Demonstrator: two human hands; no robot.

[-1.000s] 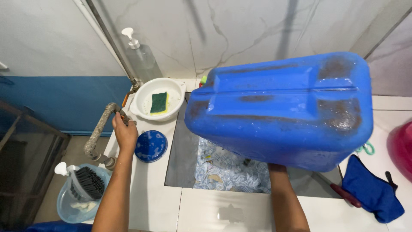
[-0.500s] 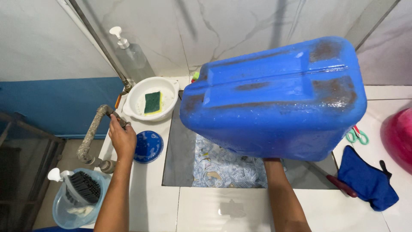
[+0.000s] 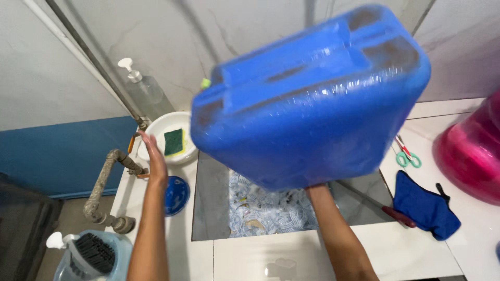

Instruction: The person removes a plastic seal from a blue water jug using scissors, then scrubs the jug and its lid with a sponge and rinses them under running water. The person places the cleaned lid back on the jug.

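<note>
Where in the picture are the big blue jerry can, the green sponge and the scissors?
big blue jerry can (image 3: 312,99), head view, on its broad side wall.
green sponge (image 3: 174,141), head view, on its top face, in the white bowl.
scissors (image 3: 409,157), head view, on the green handles.

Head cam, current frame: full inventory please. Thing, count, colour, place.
jerrycan: 1, blue, held up over the sink, blurred
sink: 1, grey, recessed in the white counter, patterned plate inside
bowl: 1, white, left of the sink, at the wall
sponge: 1, green and yellow, in the bowl
round cap: 1, blue, on the counter below the bowl
pump bottle: 1, clear, by the wall
tap pipe: 1, grey, left edge of the counter
scissors: 1, green handles, right of the sink
cloth: 1, blue, right counter
tub: 1, pink, far right
brush: 1, black bristles, in the pale blue bucket lower left
left hand: near the tap
right hand: hidden under the jerrycan
</note>
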